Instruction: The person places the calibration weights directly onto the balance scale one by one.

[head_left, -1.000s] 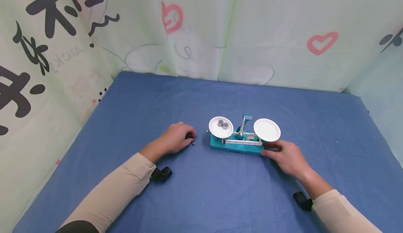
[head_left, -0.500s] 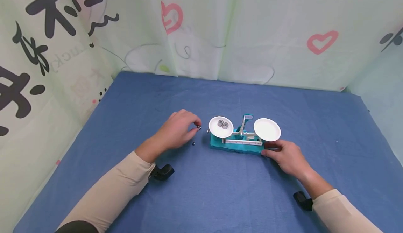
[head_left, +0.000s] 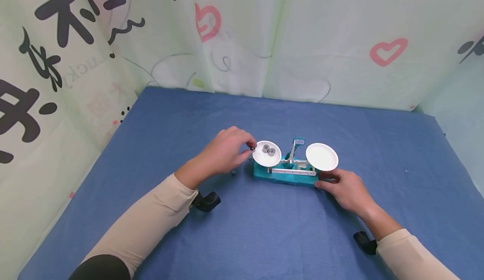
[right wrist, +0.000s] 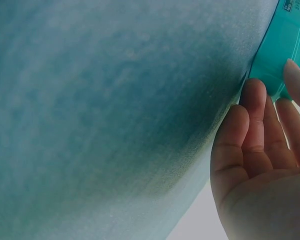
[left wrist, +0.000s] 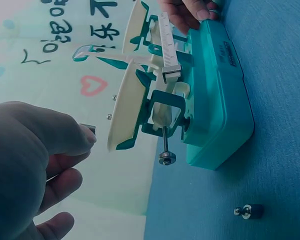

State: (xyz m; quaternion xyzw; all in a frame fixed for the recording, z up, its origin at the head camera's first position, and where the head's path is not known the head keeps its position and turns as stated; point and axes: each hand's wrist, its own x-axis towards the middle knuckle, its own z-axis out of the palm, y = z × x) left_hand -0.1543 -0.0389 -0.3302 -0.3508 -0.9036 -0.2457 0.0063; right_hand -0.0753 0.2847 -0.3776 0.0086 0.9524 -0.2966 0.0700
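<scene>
A teal balance scale stands on the blue cloth with two white pans. Two metal weights sit in its left pan; the right pan holds nothing. My left hand pinches a small metal weight between thumb and forefinger, right at the left pan's outer rim. Most of that weight is hidden by the fingertips. At the scale's right end my right hand grips the base, its thumb on one side and fingers on the other in the right wrist view.
Another small knobbed weight stands on the cloth, left of the scale and below my left hand. An adjusting screw sticks out of the beam's left end. A printed curtain hangs behind the table.
My left hand has lifted one weight off the cloth and carried it right and away from me to the left pan's rim. The second weight there stayed put. My right hand has not moved.
</scene>
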